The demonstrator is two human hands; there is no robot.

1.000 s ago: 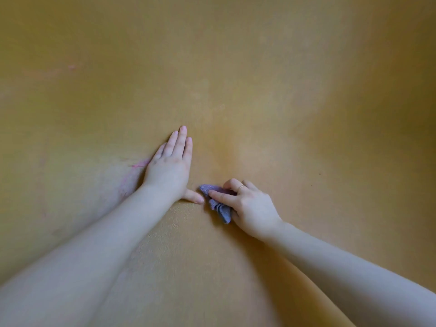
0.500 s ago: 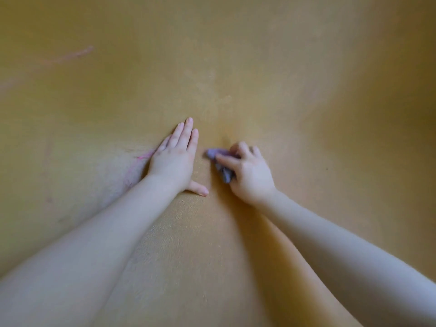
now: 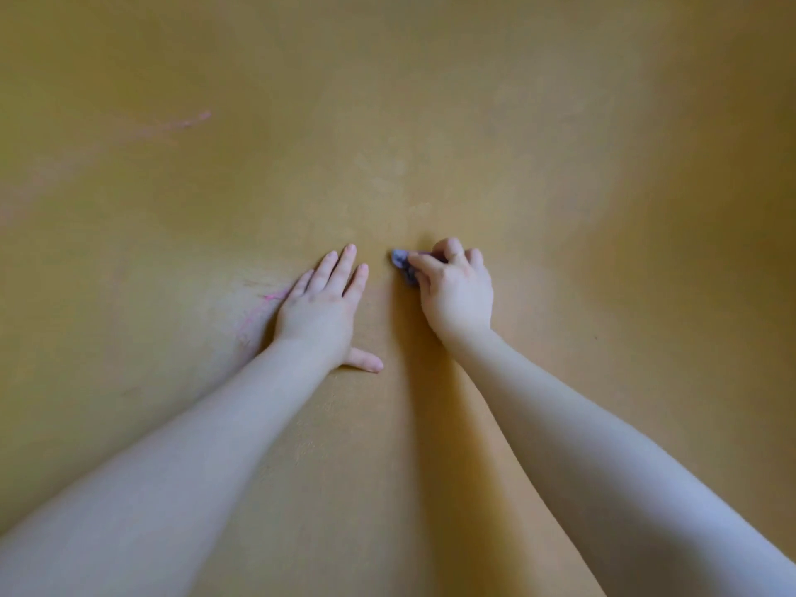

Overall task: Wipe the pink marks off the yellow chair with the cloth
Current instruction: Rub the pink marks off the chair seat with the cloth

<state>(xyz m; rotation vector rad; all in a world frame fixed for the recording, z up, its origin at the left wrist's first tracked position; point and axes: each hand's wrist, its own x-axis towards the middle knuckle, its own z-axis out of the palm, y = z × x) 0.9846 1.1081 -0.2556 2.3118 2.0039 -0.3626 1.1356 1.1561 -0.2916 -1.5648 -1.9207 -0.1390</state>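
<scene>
Your right hand [image 3: 457, 290] now sits farther up the yellow chair [image 3: 560, 209] than a second ago, having carried the cloth [image 3: 402, 264] from beside your left thumb to a spot level with your left fingertips, and less of the cloth shows past your fingers than before. Your left hand [image 3: 321, 308] now lies lower in the view as your head tips upward, and the faint pink streak [image 3: 185, 122] at the upper left has come further into sight, lower and closer to the middle than it was.
</scene>
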